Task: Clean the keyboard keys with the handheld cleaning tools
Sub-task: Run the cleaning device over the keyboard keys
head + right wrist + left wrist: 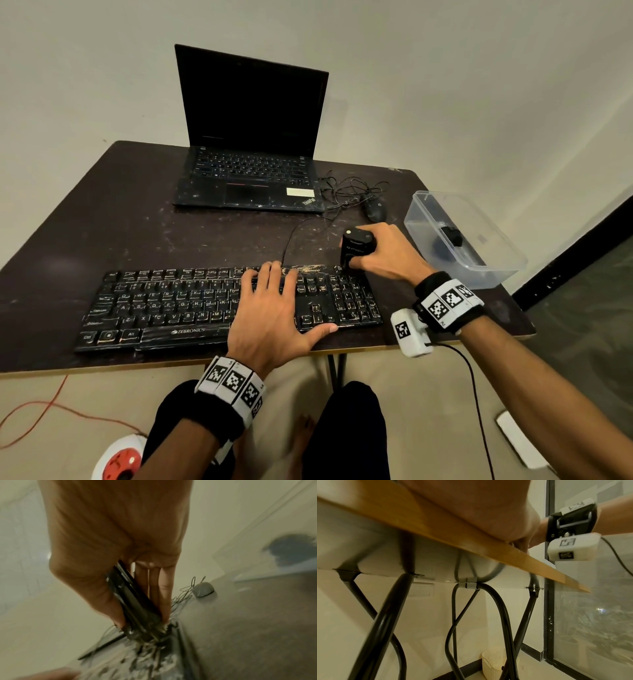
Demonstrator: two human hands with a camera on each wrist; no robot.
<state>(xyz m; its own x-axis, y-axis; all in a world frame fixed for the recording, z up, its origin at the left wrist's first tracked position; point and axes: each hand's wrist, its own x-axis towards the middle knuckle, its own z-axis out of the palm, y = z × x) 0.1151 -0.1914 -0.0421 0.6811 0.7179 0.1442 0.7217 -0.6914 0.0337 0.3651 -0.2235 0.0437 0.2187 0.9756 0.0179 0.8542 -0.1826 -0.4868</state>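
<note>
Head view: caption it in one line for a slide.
Left hand rests flat on the black keyboard while the right hand grips a black cleaning tool at its far right corner.

Your keyboard point(205, 305) is black with pale worn legends, and the cleaning tool point(356, 250) is black with a white dot. The desk point(102, 219) is dark brown, scuffed white. Your wristbands point(448, 301) carry black-and-white square markers. The container point(479, 260) is clear.

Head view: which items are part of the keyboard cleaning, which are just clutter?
In use:
keyboard
cleaning tool, gripped by right hand
left hand, flat on the keys
clear tub with a dark item inside

Idle:
laptop
mouse and its tangled cord
</note>
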